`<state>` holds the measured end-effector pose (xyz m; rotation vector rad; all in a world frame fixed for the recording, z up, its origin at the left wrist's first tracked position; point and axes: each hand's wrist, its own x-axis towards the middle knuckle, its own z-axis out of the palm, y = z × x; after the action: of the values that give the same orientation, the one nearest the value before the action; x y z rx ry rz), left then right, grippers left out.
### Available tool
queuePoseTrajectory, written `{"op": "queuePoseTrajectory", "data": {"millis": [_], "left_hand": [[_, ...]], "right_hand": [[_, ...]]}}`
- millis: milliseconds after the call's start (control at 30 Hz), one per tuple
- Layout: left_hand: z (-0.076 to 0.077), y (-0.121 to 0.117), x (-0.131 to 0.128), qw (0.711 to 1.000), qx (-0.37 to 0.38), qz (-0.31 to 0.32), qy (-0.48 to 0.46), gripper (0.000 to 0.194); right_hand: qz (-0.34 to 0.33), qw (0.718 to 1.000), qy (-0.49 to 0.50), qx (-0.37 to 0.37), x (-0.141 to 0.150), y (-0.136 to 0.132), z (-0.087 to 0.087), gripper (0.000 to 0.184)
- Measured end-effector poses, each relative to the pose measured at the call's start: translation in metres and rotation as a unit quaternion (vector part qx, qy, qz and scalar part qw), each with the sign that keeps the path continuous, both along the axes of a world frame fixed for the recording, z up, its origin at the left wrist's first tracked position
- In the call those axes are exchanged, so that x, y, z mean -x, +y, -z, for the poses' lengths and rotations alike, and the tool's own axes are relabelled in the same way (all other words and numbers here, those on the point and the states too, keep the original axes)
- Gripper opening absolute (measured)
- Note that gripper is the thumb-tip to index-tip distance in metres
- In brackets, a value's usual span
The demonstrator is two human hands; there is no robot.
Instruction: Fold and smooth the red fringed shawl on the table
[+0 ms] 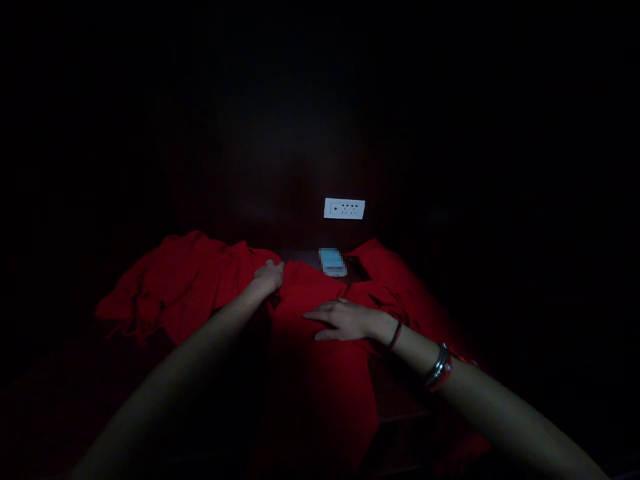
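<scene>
A red cloth (pixel 320 373) lies spread over a dark surface, and its near end hangs down toward me. My left hand (pixel 270 275) is closed on the far left edge of this cloth, with its fingertips partly hidden. Flat on the cloth's middle rests my right hand (pixel 345 320), fingers stretched out to the left and thumb apart. To the left is a crumpled heap of red fabric (pixel 200 280) with thin strands at its lower edge. More bunched red fabric (pixel 400 280) lies beyond my right wrist.
A phone-like object (pixel 333 262) with a lit, blurred face lies at the back of the surface. Above it, a white socket plate (pixel 345 209) is set in the dark wall. The surroundings are too dark to make out.
</scene>
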<state>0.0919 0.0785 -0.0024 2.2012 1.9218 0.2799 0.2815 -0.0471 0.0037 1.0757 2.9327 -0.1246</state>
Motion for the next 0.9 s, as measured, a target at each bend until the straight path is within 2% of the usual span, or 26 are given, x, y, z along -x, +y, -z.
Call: {"op": "queuePoseTrajectory", "data": {"millis": [67, 133, 200, 267, 367, 467, 533, 633, 800, 900], "left_hand": [[0.001, 0.000, -0.009, 0.999, -0.015, 0.033, 0.002, 0.047], [0.009, 0.001, -0.014, 0.998, -0.006, 0.065, 0.004, 0.046], [0.022, -0.001, -0.015, 0.997, 0.020, 0.077, 0.010, 0.049], [0.034, -0.004, -0.011, 0.996, 0.039, 0.072, 0.019, 0.053], [0.044, -0.015, -0.004, 0.997, 0.048, 0.045, 0.034, 0.058], [0.043, -0.027, -0.001, 0.996, 0.053, 0.020, 0.063, 0.059], [0.040, -0.035, -0.001, 0.995, 0.055, 0.010, 0.082, 0.059], [0.039, -0.043, -0.001, 0.996, 0.036, 0.000, 0.087, 0.056], [0.039, -0.048, 0.005, 0.997, -0.058, -0.029, 0.042, 0.049], [0.038, -0.044, 0.010, 0.995, -0.093, -0.030, 0.015, 0.044]], "right_hand": [[0.035, 0.999, 0.030, -0.026, 0.000, 0.018, -0.008, 0.048], [0.110, 0.992, 0.038, -0.054, 0.002, 0.041, -0.013, 0.040], [0.187, 0.980, 0.016, -0.063, 0.004, 0.062, -0.012, 0.035], [0.231, 0.971, -0.011, -0.061, 0.008, 0.078, -0.004, 0.033], [0.216, 0.974, -0.023, -0.066, 0.011, 0.087, 0.017, 0.032], [0.188, 0.977, -0.003, -0.098, 0.011, 0.084, 0.037, 0.035], [0.192, 0.975, 0.006, -0.112, 0.010, 0.080, 0.043, 0.037], [0.210, 0.973, -0.003, -0.095, 0.008, 0.077, 0.041, 0.035], [0.245, 0.967, 0.010, -0.064, -0.002, 0.079, 0.026, 0.030], [0.214, 0.974, 0.027, -0.069, -0.008, 0.074, 0.020, 0.029]]}}
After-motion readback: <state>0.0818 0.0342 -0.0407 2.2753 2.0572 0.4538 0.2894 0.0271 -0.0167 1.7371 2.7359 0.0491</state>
